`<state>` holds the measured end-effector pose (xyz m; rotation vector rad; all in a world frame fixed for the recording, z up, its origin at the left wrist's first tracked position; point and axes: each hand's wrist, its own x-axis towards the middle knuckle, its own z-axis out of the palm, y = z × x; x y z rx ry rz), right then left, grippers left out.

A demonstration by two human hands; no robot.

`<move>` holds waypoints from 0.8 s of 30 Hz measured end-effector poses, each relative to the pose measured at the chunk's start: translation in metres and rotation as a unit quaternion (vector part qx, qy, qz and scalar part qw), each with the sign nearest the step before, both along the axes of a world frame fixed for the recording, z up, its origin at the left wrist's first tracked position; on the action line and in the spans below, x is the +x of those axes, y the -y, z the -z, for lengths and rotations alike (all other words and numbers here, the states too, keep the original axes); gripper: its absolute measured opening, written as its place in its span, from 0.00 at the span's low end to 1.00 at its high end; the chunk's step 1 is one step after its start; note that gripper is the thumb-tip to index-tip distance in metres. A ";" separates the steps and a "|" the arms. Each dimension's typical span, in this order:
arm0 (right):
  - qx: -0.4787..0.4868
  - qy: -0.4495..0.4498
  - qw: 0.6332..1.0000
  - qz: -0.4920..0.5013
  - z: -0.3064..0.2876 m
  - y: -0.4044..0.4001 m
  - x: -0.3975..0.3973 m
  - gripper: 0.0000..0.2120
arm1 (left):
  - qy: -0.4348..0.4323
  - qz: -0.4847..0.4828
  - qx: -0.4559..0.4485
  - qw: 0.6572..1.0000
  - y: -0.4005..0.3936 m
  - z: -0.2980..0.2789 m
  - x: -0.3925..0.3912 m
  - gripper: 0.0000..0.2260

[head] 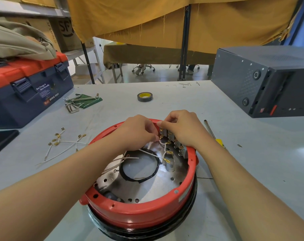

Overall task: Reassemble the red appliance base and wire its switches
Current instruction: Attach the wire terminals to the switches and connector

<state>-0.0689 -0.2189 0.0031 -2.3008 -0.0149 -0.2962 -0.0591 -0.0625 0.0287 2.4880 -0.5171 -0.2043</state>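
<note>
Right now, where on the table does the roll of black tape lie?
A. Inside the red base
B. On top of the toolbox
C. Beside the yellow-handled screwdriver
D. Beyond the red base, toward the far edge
D: the roll of black tape lies flat on the table past the red base, apart from both hands.

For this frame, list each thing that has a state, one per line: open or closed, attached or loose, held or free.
Red appliance base: cover off, inside exposed.
Switches: mounted at the far rim, several terminals bare.
Left hand: pinching a white wire's connector at a switch.
Right hand: fingers curled on the switch block.
Loose wires: lying unattached on the table.
Toolbox: closed, latched.
Tape roll: lying flat, untouched.
Screwdriver: lying free.
</note>
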 end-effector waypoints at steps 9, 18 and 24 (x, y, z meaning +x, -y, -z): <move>0.004 -0.004 0.999 0.037 -0.002 -0.001 -0.004 0.12 | 0.048 0.044 0.015 0.998 0.003 -0.003 -0.010 0.03; 0.034 -0.013 0.997 0.072 -0.002 -0.001 -0.011 0.11 | 0.028 0.054 -0.004 0.998 0.022 0.010 -0.016 0.05; 0.052 -0.041 0.997 0.030 0.000 0.002 -0.015 0.09 | 0.032 0.051 -0.025 0.998 0.018 0.013 -0.016 0.04</move>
